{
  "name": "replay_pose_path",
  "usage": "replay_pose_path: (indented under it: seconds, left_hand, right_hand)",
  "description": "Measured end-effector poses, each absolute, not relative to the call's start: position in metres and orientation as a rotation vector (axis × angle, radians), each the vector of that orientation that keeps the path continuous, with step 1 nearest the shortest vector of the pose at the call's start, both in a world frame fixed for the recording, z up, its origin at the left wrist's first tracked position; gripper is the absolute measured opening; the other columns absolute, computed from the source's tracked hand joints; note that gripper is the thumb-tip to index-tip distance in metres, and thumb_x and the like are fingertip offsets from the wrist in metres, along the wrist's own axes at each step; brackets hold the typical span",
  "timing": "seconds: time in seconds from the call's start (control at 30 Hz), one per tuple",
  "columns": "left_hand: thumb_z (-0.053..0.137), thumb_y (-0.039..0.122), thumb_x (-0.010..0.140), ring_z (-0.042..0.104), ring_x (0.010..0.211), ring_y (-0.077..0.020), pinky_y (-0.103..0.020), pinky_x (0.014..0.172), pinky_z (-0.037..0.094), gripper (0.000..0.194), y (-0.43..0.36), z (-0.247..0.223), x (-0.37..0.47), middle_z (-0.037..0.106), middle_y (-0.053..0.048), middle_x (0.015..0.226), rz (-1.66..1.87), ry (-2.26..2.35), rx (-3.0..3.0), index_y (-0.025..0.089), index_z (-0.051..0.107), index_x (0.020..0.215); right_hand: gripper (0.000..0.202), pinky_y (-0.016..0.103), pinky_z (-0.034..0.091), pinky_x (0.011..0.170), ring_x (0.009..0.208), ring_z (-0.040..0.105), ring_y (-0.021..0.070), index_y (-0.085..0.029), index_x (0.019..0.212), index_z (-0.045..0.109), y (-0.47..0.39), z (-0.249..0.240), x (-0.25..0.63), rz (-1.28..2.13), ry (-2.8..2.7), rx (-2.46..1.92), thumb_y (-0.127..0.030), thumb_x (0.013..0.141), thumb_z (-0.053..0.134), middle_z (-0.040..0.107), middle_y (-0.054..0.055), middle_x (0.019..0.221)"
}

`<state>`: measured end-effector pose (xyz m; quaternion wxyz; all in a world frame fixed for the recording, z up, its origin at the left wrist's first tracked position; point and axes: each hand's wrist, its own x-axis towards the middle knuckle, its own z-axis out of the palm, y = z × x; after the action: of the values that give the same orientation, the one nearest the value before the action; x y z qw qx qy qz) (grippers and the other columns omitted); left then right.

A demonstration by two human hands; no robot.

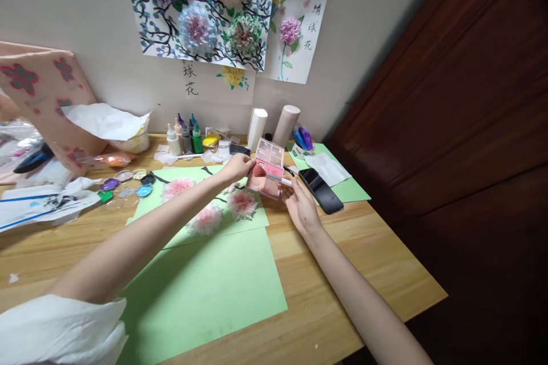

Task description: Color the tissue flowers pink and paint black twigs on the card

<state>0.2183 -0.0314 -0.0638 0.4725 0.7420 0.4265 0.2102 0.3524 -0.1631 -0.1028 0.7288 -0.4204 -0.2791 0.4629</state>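
One white sleeve fills the near corner. The left hand pinches one open palette just beside at least three pink flowers; the right hand pinches one brush over it.

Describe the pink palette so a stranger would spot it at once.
On the wooden table, find the tall white container near the wall. Just in front, the left hand holds the palette, with the right hand's brush over it. Unlike its neighbours, it is an open pink case with compartments.
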Motion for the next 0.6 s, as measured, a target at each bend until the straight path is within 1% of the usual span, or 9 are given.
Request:
replay_pose_path:
  seconds: [0.07,0.13,0.23,0.3,0.37,0.43,0.5,0.6]
  left_hand:
    - [0.051,0.038,0.083,0.056,0.063,-0.0149,-0.024,0.057,0.044,0.033,-0.032,-0.057,0.19,0.06,-0.002,0.063,0.611,1.045,1.811,0.01,0.059,0.067]
    - [0.048,0.042,0.081,0.053,0.057,-0.0135,-0.023,0.054,0.041,0.035,-0.035,-0.052,0.155,0.058,-0.001,0.058,0.703,1.06,1.805,0.012,0.057,0.065]
    - [0.045,0.048,0.078,0.047,0.052,-0.0116,-0.022,0.05,0.038,0.038,-0.04,-0.044,0.1,0.053,0.0,0.056,0.804,1.117,1.813,0.013,0.054,0.065]
    - [0.044,0.049,0.077,0.045,0.052,-0.0114,-0.022,0.051,0.036,0.038,-0.042,-0.038,0.07,0.051,0.001,0.057,0.852,1.159,1.839,0.014,0.053,0.066]
    - [0.045,0.047,0.078,0.043,0.054,-0.0112,-0.021,0.051,0.034,0.036,-0.042,-0.033,0.049,0.049,0.001,0.058,0.895,1.2,1.879,0.014,0.051,0.064]
    - [0.044,0.044,0.079,0.041,0.055,-0.0111,-0.021,0.051,0.031,0.035,-0.04,-0.028,0.037,0.046,0.002,0.058,0.93,1.234,1.909,0.015,0.05,0.062]
    - [0.043,0.041,0.081,0.039,0.055,-0.0111,-0.022,0.051,0.029,0.034,-0.039,-0.025,0.032,0.044,0.002,0.057,0.959,1.255,1.945,0.015,0.048,0.061]
    - [0.042,0.038,0.083,0.035,0.053,-0.0104,-0.022,0.05,0.025,0.035,-0.039,-0.021,0.033,0.039,0.002,0.054,0.976,1.265,2.057,0.016,0.041,0.056]
  right_hand:
    - [0.027,0.025,0.047,0.075,0.074,0.061,0.0116,-0.021,0.086,0.065,-0.156,-0.091,0.339,1.028,-0.753,-0.931,-0.045,0.075,0.063,0.067,0.0,0.079]
    - [0.027,0.026,0.047,0.074,0.072,0.061,0.012,-0.021,0.086,0.064,-0.149,-0.077,0.324,0.977,-0.981,-0.961,-0.046,0.081,0.056,0.065,0.0,0.078]
    - [0.028,0.027,0.046,0.072,0.071,0.06,0.0131,-0.02,0.086,0.063,-0.142,-0.055,0.301,0.73,-1.396,-1.055,-0.042,0.088,0.046,0.064,0.0,0.074]
    - [0.022,0.027,0.046,0.07,0.075,0.06,0.0143,-0.021,0.09,0.061,-0.139,-0.043,0.285,0.489,-1.639,-1.075,-0.036,0.089,0.046,0.064,0.002,0.081]
    - [0.016,0.029,0.045,0.073,0.082,0.06,0.0159,-0.02,0.095,0.06,-0.139,-0.034,0.268,0.222,-1.872,-1.01,-0.028,0.089,0.048,0.066,0.004,0.088]
    - [0.014,0.03,0.045,0.075,0.083,0.06,0.0167,-0.02,0.098,0.059,-0.138,-0.029,0.254,-0.001,-2.044,-0.902,-0.02,0.088,0.05,0.067,0.006,0.091]
    - [0.014,0.03,0.046,0.072,0.08,0.06,0.017,-0.019,0.098,0.059,-0.139,-0.028,0.245,-0.157,-2.118,-0.84,-0.015,0.085,0.052,0.069,0.006,0.088]
    - [0.015,0.03,0.046,0.069,0.075,0.06,0.0167,-0.019,0.096,0.059,-0.14,-0.029,0.241,-0.302,-2.064,-0.854,-0.012,0.082,0.056,0.07,0.005,0.084]
